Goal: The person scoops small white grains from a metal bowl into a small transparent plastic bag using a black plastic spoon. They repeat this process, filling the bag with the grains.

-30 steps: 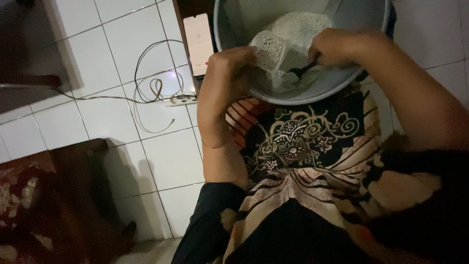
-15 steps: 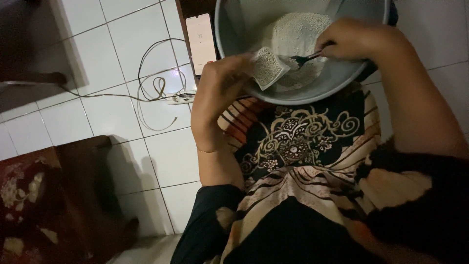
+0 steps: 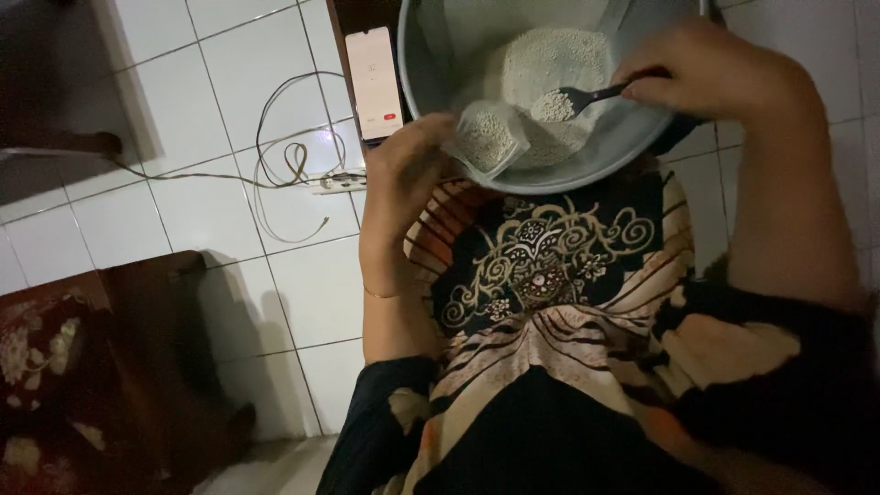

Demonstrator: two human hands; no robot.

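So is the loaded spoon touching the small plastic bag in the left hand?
Apart. The head view shows the spoon, held by the right hand, with bowl interior visible between it and the small plastic bag in the left hand.

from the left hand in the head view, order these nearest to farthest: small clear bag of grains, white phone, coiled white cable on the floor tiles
1. Small clear bag of grains, held in the left hand.
2. White phone, just up-left, beside the basin.
3. Coiled white cable, further left on the tiles.

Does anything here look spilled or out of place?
Nothing looks spilled: the white grains stay in the grey basin. The one oddity is a phone lying close by the basin, a loose cable tangled on the tiles.
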